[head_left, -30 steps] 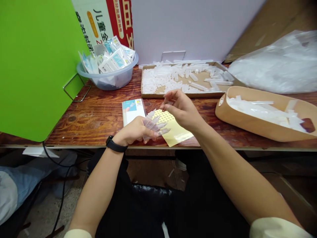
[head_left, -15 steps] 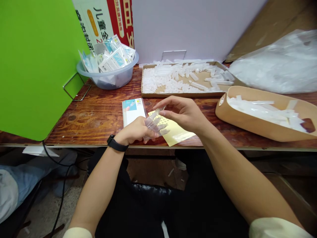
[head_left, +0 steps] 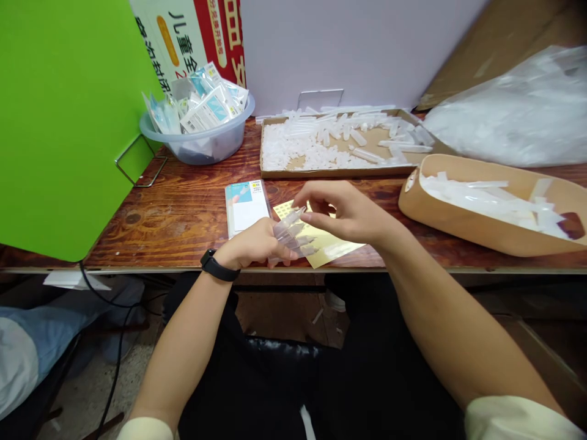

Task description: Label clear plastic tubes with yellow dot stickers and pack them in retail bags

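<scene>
My left hand (head_left: 257, 241), with a black band on its wrist, is closed around several clear plastic tubes (head_left: 293, 235) with narrow pointed tips. They fan out to the right over the table's front edge. The thumb and forefinger of my right hand (head_left: 348, 211) are curved in a pinch at the tip of the uppermost tube. Anything smaller between those fingertips is too small to make out. Beneath both hands lies a yellow sheet (head_left: 337, 247) with rows of small round dots. A packaged card (head_left: 247, 208) in blue and white lies just behind my left hand.
A bluish basin (head_left: 206, 150) of packaged cards stands at the back left. Behind my hands, a shallow cardboard tray (head_left: 339, 175) holds loose clear pieces. To the right are a tan bin (head_left: 463, 223) of clear parts and a plastic bag (head_left: 518, 113). A green panel (head_left: 64, 122) rises at left.
My right hand has shifted slightly to the right, its fingers still at the tip of the uppermost tube. My left hand and the tubes have moved a little to the right.
</scene>
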`<move>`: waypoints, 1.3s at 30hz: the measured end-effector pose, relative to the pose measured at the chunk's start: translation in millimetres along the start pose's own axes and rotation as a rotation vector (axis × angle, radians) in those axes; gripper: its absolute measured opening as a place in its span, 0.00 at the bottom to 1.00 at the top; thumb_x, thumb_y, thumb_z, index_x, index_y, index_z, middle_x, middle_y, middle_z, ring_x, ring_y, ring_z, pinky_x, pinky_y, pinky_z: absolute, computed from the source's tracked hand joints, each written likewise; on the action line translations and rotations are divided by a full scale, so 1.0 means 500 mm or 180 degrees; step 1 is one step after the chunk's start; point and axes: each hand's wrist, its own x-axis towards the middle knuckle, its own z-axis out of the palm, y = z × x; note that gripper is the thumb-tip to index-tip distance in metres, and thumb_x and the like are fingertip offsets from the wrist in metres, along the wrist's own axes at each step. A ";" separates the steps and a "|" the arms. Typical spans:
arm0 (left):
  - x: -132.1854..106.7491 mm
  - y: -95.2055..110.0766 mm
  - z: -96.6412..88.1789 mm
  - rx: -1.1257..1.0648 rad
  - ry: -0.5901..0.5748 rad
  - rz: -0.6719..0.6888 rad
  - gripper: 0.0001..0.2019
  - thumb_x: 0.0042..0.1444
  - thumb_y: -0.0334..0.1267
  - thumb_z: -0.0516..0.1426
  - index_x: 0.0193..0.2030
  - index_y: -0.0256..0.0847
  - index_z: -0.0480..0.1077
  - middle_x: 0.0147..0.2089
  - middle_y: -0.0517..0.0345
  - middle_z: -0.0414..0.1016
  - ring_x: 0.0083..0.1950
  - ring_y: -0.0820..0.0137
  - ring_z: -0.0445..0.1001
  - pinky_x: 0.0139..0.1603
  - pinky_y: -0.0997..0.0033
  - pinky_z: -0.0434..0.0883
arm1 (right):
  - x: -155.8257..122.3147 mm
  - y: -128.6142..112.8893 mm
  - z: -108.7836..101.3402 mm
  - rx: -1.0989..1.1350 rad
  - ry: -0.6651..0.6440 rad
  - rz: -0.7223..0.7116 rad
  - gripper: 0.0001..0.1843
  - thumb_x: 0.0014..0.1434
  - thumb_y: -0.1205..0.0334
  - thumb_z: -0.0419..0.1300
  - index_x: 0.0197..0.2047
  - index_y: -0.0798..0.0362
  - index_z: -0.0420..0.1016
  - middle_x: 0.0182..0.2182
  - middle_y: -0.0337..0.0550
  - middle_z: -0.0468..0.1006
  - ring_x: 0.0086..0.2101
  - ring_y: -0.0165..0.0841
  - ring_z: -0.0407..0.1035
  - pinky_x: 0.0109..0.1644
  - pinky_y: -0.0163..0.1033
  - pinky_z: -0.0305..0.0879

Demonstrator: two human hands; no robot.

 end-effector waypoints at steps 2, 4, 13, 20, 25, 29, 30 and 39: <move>0.000 -0.001 0.000 -0.0009 -0.0066 0.0015 0.03 0.41 0.30 0.61 0.25 0.33 0.72 0.20 0.61 0.70 0.16 0.79 0.62 0.15 0.80 0.57 | -0.002 -0.002 -0.004 -0.0196 -0.0104 0.0014 0.20 0.62 0.49 0.54 0.25 0.54 0.68 0.17 0.35 0.62 0.20 0.25 0.52 0.26 0.35 0.48; 0.000 -0.001 0.001 0.0010 -0.0065 0.0002 0.04 0.42 0.31 0.62 0.26 0.33 0.72 0.20 0.61 0.70 0.16 0.79 0.62 0.15 0.80 0.57 | -0.004 -0.002 -0.004 -0.0257 -0.0063 0.0016 0.21 0.63 0.51 0.53 0.23 0.54 0.66 0.16 0.35 0.61 0.19 0.25 0.52 0.26 0.35 0.48; 0.001 -0.003 0.005 -0.0043 -0.0092 0.0062 0.03 0.42 0.30 0.62 0.25 0.33 0.72 0.20 0.61 0.69 0.17 0.79 0.62 0.15 0.80 0.58 | -0.005 -0.001 0.002 -0.0382 -0.0149 0.0047 0.20 0.62 0.48 0.53 0.27 0.54 0.70 0.18 0.36 0.64 0.20 0.26 0.54 0.27 0.35 0.49; 0.000 -0.003 0.008 -0.0052 -0.0205 0.0027 0.05 0.42 0.32 0.62 0.26 0.34 0.72 0.21 0.59 0.71 0.18 0.77 0.64 0.16 0.78 0.61 | -0.007 -0.004 0.005 -0.0581 -0.0285 -0.0029 0.21 0.63 0.50 0.51 0.25 0.54 0.69 0.19 0.39 0.66 0.21 0.27 0.56 0.28 0.36 0.49; -0.002 0.000 0.005 -0.0068 -0.0230 0.0009 0.05 0.42 0.33 0.62 0.26 0.34 0.71 0.20 0.60 0.70 0.17 0.77 0.63 0.16 0.78 0.60 | -0.015 -0.003 0.007 -0.0351 -0.0192 -0.0208 0.15 0.61 0.50 0.55 0.38 0.54 0.71 0.28 0.42 0.73 0.25 0.28 0.61 0.30 0.35 0.53; -0.007 0.002 0.012 0.0043 -0.0366 -0.0017 0.05 0.43 0.34 0.61 0.25 0.35 0.70 0.20 0.61 0.70 0.16 0.77 0.63 0.16 0.77 0.60 | -0.022 -0.013 0.007 -0.0789 -0.0391 -0.0289 0.14 0.64 0.54 0.51 0.33 0.55 0.69 0.26 0.43 0.71 0.26 0.30 0.61 0.31 0.36 0.50; -0.009 0.001 0.015 0.0169 -0.0338 -0.0041 0.05 0.43 0.34 0.60 0.25 0.35 0.70 0.20 0.60 0.70 0.16 0.77 0.63 0.16 0.77 0.59 | -0.024 -0.017 0.007 -0.0932 -0.0437 -0.0259 0.16 0.64 0.54 0.49 0.31 0.55 0.68 0.25 0.43 0.69 0.26 0.30 0.60 0.31 0.37 0.49; -0.041 0.013 0.067 0.1874 0.0781 0.0206 0.05 0.48 0.30 0.53 0.24 0.38 0.68 0.23 0.55 0.70 0.25 0.69 0.67 0.24 0.73 0.58 | -0.063 -0.062 0.005 -0.0995 -0.0569 0.0311 0.24 0.64 0.53 0.48 0.19 0.53 0.56 0.16 0.38 0.60 0.19 0.27 0.51 0.27 0.40 0.41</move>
